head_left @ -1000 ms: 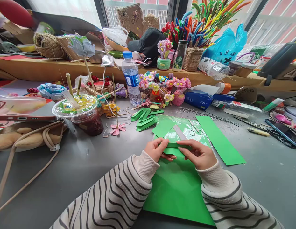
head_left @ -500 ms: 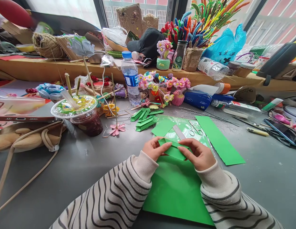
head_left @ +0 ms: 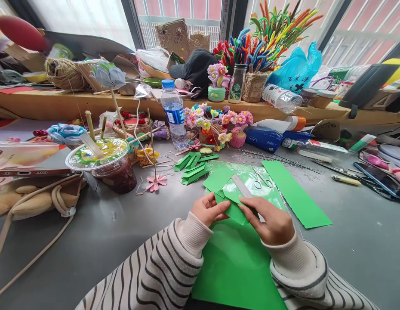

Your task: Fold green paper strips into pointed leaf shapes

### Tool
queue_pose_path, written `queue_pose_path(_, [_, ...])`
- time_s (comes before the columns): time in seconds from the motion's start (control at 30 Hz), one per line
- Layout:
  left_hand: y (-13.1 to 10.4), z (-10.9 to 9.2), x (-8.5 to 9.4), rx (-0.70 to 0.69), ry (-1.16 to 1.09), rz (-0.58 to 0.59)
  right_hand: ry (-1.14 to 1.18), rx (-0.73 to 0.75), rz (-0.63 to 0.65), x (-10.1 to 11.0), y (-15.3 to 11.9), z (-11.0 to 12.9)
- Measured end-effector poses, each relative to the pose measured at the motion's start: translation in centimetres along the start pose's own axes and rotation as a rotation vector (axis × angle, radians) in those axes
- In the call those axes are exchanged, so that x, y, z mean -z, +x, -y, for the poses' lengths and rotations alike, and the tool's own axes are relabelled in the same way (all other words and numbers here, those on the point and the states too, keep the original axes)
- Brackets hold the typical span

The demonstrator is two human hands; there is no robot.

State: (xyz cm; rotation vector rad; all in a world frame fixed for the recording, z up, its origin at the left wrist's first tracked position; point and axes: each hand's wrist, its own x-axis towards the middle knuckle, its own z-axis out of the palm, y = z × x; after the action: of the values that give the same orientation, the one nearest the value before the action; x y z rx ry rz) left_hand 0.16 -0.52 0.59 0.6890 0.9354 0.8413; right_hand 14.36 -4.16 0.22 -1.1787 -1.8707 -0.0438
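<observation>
1. Folded green paper piece [head_left: 236, 212]: matte, creased, with layered flaps and angled corners. I see it held between both hands, above the surface, one corner pointing toward the wearer.
2. Left hand [head_left: 208, 209]: pinching the piece's left side, thumb on top, fingers partly hidden beneath.
3. Right hand [head_left: 271, 218]: pinching the piece's right side between thumb and fingers.
4. Large flat green paper sheet [head_left: 235, 262]: below the hands, between the forearms; the right sleeve covers part of its edge.
5. Thin grey flat strip [head_left: 241, 186] and silver metal scissors [head_left: 258, 184]: lying just beyond the hands; I count these as the closest obstacles ahead.
6. Long green paper strip [head_left: 295, 196]: slanting, right of the scissors, its near end beyond the right hand.
7. Folded narrow green paper pieces [head_left: 195, 172]: piled beyond the left hand, near a pink paper flower [head_left: 156, 183].
8. Grey surface [head_left: 348, 245]: my sideways room extends outside both forearms; a lidded clear plastic cup [head_left: 119, 176] bounds the far left, a brown ledge [head_left: 148, 105] the back.
</observation>
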Motion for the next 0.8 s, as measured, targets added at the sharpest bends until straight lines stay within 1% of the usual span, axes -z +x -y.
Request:
queue_pose_path(0.1, [0.04, -0.01, -0.03, 0.010, 0.005, -0.019, -0.152, 0.071, -0.002, -0.06, -0.11, 0.22])
queue_pose_path(0.2, [0.11, 0.11, -0.03, -0.001, -0.016, -0.034, -0.257, 0.169, 0.061, 0.11, -0.10, 0.16])
queue_pose_path(0.27, [0.15, 0.22, -0.01, -0.015, -0.026, -0.046, -0.278, 0.223, 0.096, 0.22, -0.14, -0.05])
queue_pose_path(0.37, [0.19, 0.31, -0.01, -0.026, -0.008, -0.074, -0.274, 0.273, 0.076, 0.22, -0.30, -0.38])
queue_pose_path(0.63, [0.16, 0.24, -0.13, -0.036, -0.021, -0.087, -0.272, 0.322, 0.056, 0.05, -0.27, -0.27])
queue_pose_path(0.8, [0.25, 0.35, -0.07, -0.047, -0.005, -0.077, -0.268, 0.323, 0.065, -0.02, -0.27, -0.25])
